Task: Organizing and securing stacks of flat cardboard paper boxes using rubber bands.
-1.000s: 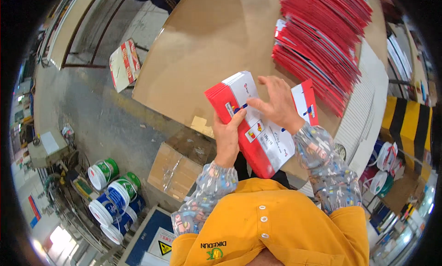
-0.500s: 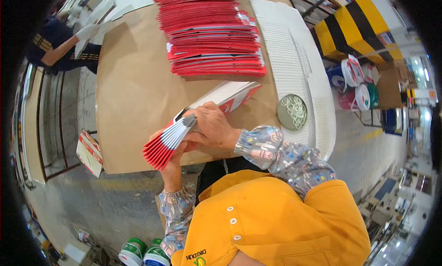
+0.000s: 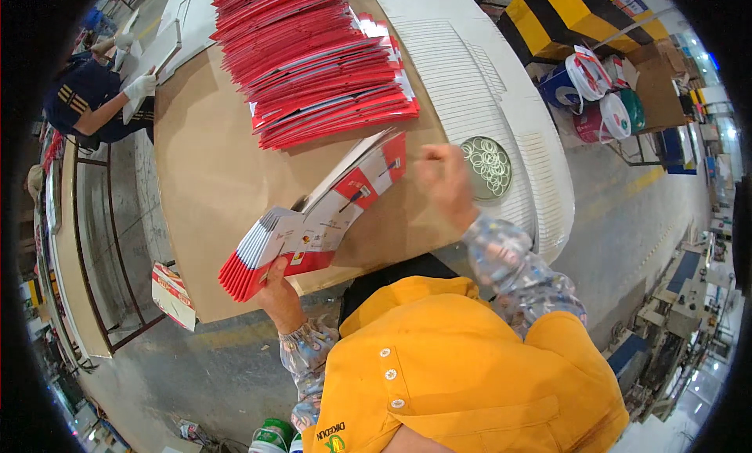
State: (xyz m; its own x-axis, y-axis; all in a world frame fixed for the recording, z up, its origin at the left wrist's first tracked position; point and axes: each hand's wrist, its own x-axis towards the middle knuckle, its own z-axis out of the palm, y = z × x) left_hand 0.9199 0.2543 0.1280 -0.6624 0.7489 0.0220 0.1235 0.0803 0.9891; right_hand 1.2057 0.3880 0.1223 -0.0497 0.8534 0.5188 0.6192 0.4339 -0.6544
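My left hand (image 3: pixel 278 295) grips the lower edge of a bundle of flat folded cartons (image 3: pixel 317 232), printed red and white. Their layered ends fan out at the lower left, and the bundle slants up to the right over the brown table. Away from the bundle, my right hand (image 3: pixel 446 179) is at the left side of a round dish (image 3: pixel 504 188). Motion blurs its curled fingers, so whether anything is in them cannot be made out. In the dish lie several pale rings (image 3: pixel 487 161) that look like rubber bands.
A long row of red folded cartons (image 3: pixel 321 77) covers the back of the brown-topped table (image 3: pixel 204 155). White ribbed sheets (image 3: pixel 462 85) lie along its right side. Paint-type buckets (image 3: pixel 603 116) stand beyond on the right. At the far left a gloved person (image 3: pixel 94 104) handles white board.
My right hand has let go of the bundle and moved right to the dish. My left hand still holds the bundle, now turned to show its printed face. The view has shifted slightly.
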